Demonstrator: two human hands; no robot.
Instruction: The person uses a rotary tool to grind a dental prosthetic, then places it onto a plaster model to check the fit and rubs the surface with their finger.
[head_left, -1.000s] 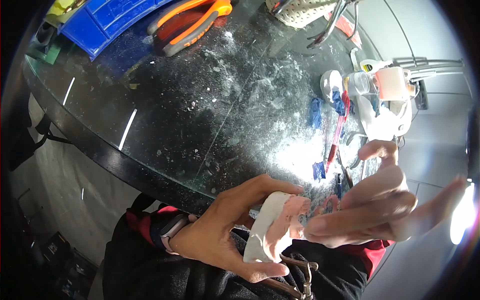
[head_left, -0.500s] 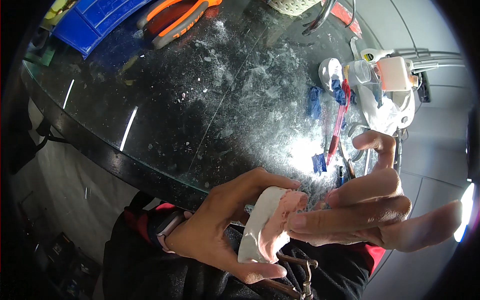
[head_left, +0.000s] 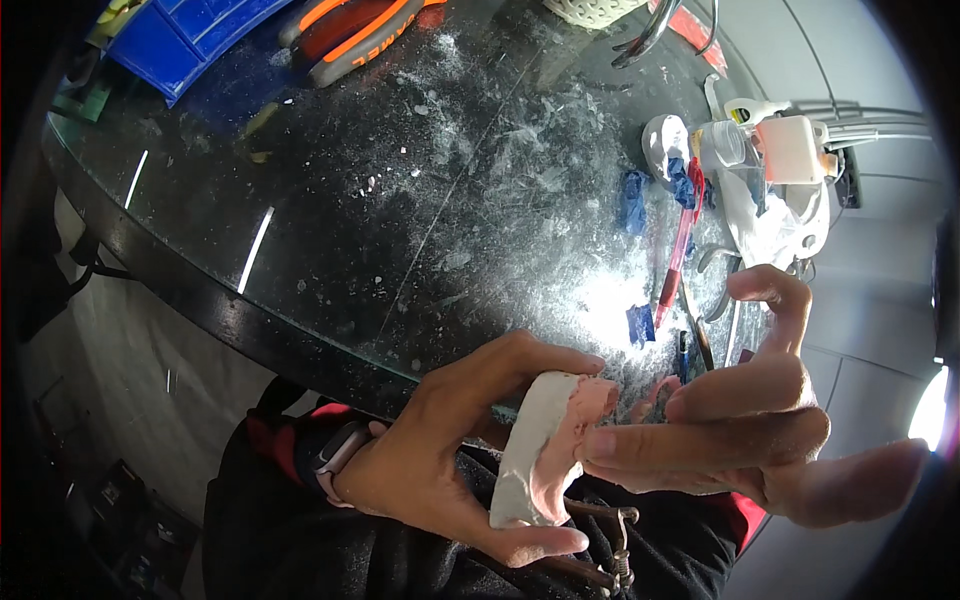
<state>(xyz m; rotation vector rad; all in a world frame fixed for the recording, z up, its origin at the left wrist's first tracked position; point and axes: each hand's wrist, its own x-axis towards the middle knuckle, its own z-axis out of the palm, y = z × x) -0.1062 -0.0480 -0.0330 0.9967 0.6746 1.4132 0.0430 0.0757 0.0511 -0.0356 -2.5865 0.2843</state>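
— Fingers (head_left: 520, 365) of our left hand (head_left: 440, 460) are clamped around the white plaster dental cast (head_left: 545, 450), thumb under its lower end and index over the top. Our right hand (head_left: 760, 440) is not closed on anything: its fingertips lie flat against the pink gum side of the cast, the rest spread loose.

— So where do we have the cast, relative to the desk (head_left: 400, 200)?

— Off it, on our side of the black front edge, held above our lap. Nothing supports it from below.

— Then we judge the risk to be a slip. Pushing too hard with the right fingertips could lever the cast out of the left grip, and plaster would likely chip falling past that edge.

— Room on the desk, if we need it?

— Its dusty middle lies open. Toward its right side sit the red pen (head_left: 680, 250), blue scraps (head_left: 633, 198) and a white device (head_left: 790, 150); at its far edge, orange-handled pliers (head_left: 350, 25).
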